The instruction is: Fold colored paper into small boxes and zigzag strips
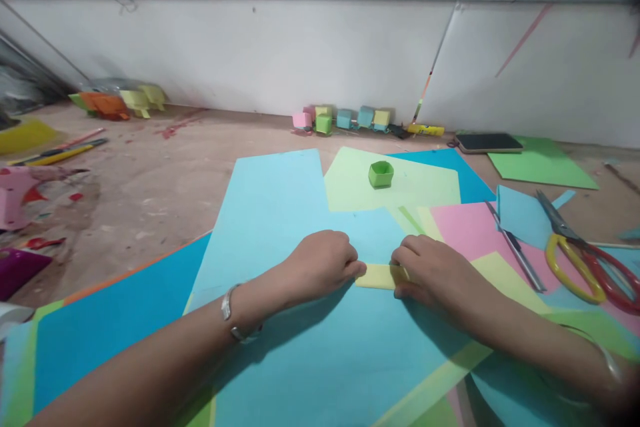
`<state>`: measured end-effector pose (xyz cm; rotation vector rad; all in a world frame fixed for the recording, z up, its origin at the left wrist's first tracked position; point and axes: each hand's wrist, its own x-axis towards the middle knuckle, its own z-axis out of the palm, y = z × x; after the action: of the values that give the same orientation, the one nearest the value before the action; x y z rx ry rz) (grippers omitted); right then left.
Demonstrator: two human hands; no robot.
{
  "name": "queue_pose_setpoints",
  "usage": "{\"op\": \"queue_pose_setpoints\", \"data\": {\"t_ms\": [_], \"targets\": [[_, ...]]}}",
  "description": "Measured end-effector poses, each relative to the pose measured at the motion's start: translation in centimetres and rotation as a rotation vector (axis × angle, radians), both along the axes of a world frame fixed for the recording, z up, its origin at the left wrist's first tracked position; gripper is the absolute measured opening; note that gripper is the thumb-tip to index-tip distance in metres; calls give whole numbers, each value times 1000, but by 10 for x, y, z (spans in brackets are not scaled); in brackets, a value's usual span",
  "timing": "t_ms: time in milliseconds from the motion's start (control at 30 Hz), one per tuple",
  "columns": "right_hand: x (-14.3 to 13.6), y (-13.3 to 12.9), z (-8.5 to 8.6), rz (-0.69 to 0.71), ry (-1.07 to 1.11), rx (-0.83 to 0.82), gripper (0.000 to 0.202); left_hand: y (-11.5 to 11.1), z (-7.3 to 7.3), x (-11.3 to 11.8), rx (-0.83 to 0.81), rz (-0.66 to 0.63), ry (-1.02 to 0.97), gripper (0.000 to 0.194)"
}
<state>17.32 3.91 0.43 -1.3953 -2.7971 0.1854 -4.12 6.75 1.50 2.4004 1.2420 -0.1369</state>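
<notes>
A short yellow paper strip (379, 277) lies between my hands, just above a light blue sheet (310, 360). My left hand (327, 263) is closed, its thumb and fingertips pinching the strip's left end. At the other end, my right hand (433, 267) has its fingers bent round the paper, with the thumb below. Part of the strip's right end is hidden by those fingers. A small green paper box (381, 175) with an open top sits beyond my hands on a pale green sheet (345, 180).
Scissors (575, 247) and a pen (520, 253) lie to the right on coloured paper. A phone (489, 142) is at the back right. Several small paper cubes (345, 118) line the wall. A pink glue gun (15, 193) and a yellow-black cutter (65, 152) are at left.
</notes>
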Motion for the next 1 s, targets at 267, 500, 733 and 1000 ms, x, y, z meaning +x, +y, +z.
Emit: {"op": "queue_pose_setpoints", "data": {"t_ms": [267, 500, 733, 1000], "targets": [[-4, -1, 18, -86, 40, -137, 20, -7, 1, 6, 79, 57, 6, 33], [4, 4, 12, -63, 109, -120, 17, 0, 4, 2, 212, 324, -362, 43], [8, 1, 2, 84, 351, 221, 26, -6, 2, 6, -436, 205, -750, 35], [9, 2, 7, 95, 425, 342, 18, -11, -2, 7, -630, 226, -865, 40]]}}
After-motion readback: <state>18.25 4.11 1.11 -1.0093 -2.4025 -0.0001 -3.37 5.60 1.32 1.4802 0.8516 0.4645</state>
